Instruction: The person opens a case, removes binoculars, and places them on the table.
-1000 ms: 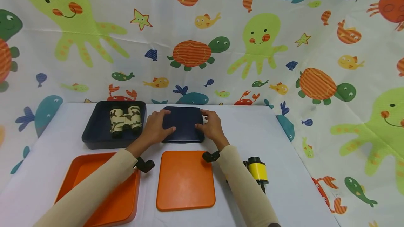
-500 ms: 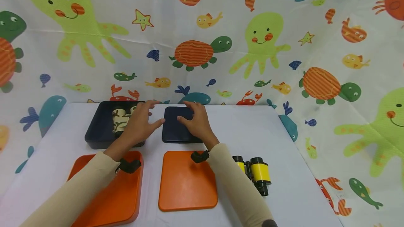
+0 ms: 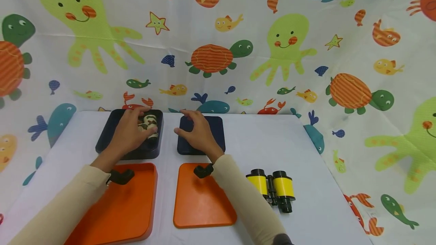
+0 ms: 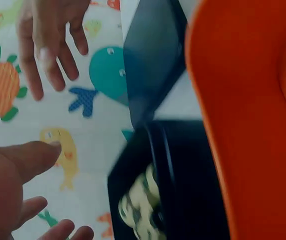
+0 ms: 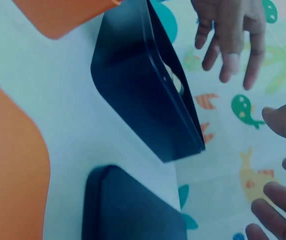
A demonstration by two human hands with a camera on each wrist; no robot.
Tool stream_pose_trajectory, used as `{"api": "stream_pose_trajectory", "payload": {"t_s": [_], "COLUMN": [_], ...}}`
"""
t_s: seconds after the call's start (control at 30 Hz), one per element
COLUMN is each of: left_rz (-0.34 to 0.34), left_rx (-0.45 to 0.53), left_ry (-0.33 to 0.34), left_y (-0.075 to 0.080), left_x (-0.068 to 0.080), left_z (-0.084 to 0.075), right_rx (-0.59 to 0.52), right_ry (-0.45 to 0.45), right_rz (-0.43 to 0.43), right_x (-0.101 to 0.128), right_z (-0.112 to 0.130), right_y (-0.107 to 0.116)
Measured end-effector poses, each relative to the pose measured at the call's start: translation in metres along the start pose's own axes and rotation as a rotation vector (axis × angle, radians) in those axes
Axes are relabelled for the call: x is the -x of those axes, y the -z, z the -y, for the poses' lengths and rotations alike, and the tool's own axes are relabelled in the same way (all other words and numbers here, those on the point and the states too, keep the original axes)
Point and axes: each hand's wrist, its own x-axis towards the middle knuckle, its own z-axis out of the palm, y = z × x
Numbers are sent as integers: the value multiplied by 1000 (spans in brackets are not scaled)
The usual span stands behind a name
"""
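Observation:
Over the navy box [image 3: 143, 155] at the back left hovers my left hand [image 3: 126, 133], fingers spread and holding nothing. Camouflage binoculars [image 3: 150, 124] lie inside that box, partly hidden behind the hand; the left wrist view also catches the binoculars [image 4: 142, 207] past the box wall. My right hand [image 3: 200, 134] is above the left part of the flat navy lid [image 3: 215, 131], thumb and fingers apart. The right wrist view has both hands raised above the box [image 5: 128, 75], with the lid [image 5: 133, 212] below on the table.
An orange box [image 3: 119, 207] stands at the front left, under my left forearm. Beside it lies an orange lid [image 3: 204, 207]. Yellow and black binoculars [image 3: 283, 186] rest right of my right sleeve. A sea-animal printed cloth [image 3: 231, 78] hangs behind the white table [image 3: 316, 199].
Both hands have come off the navy lid's sides and moved left, the left hand reaching the navy box and covering part of the camouflage binoculars. The lid stays in place.

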Motion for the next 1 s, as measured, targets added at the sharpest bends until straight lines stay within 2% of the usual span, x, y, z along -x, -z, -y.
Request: {"api": "stream_pose_trajectory", "payload": {"t_s": [0.17,0.43,0.63,1.0], "left_rz": [44,98,134,164], "left_rx": [-34,-53,-62,-61], "left_ry": [57,48,32,38], "left_y": [12,21,20,18], "left_x": [-3,-5,-7,-13], "left_z": [25,61,70,75], "right_rx": [-21,-19,-11,79], "right_ry": [11,21,17,53], "right_rz": [45,107,155,218], "right_x": [-7,-15,-22,-41], "right_z": [11,24,29,34], "right_y": [-11,-29,-40,-59]}}
